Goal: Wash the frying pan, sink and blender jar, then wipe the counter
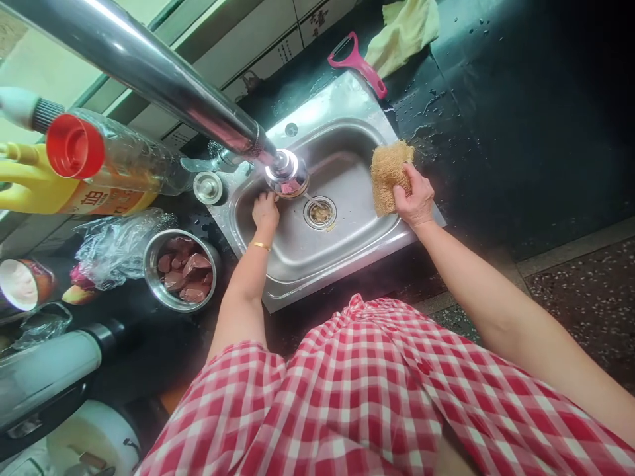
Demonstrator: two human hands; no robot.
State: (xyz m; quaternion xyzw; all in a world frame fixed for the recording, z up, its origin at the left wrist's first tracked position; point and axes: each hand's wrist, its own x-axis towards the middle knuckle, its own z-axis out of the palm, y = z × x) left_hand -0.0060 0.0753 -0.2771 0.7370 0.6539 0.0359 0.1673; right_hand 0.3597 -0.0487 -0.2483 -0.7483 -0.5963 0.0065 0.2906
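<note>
My right hand [414,197] grips a tan fibrous scrub pad [387,172] and holds it against the right rim of the steel sink [297,264]. My left hand [265,210] reaches into the basin under the tap head [286,174]; its fingers are tucked beneath the spout and hidden. A gold bangle circles the left wrist. The round drain [320,213] lies between the two hands, with bits of residue in it.
A long chrome tap arm [149,69] crosses the upper left. A steel bowl of brown meat pieces [181,269] stands left of the sink, beside a plastic bag [116,244] and bottles [94,165]. A pink peeler [356,63] and yellow cloth [404,30] lie behind the sink.
</note>
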